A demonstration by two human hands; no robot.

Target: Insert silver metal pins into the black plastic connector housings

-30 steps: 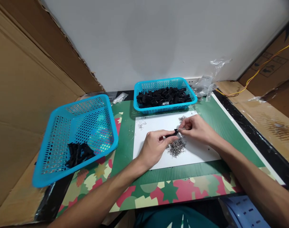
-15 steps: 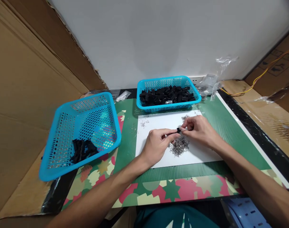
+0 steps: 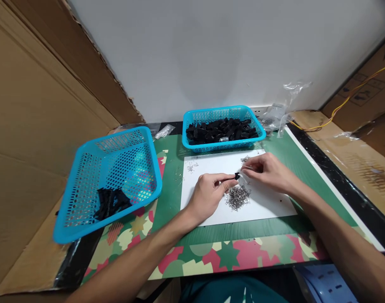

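A small black plastic piece (image 3: 237, 176) pokes out between the thumb and fingers of my left hand (image 3: 208, 193), which is closed on it above the white sheet (image 3: 208, 213). Just to its right is my right hand (image 3: 268, 171), its thumb and fingertips drawn together in a pinch. Whatever the pinch holds, if anything, is too small to make out. Below the black piece lies a heap of tiny metal parts (image 3: 238, 198), like little springs or pins. A smaller cluster of metal bits (image 3: 244, 160) sits beyond my right fingertips.
Behind the sheet, a blue basket (image 3: 224, 146) holds many black pieces. Another blue basket (image 3: 159, 185) at the left has a few black pieces in its near corner. Plastic bags (image 3: 273, 118) lie by the wall. Loose metal bits (image 3: 190, 168) lie at the sheet's left.
My right fingertips have drawn back slightly from the black piece, leaving a small gap. My left hand still holds it in nearly the same spot. The view has shifted slightly.
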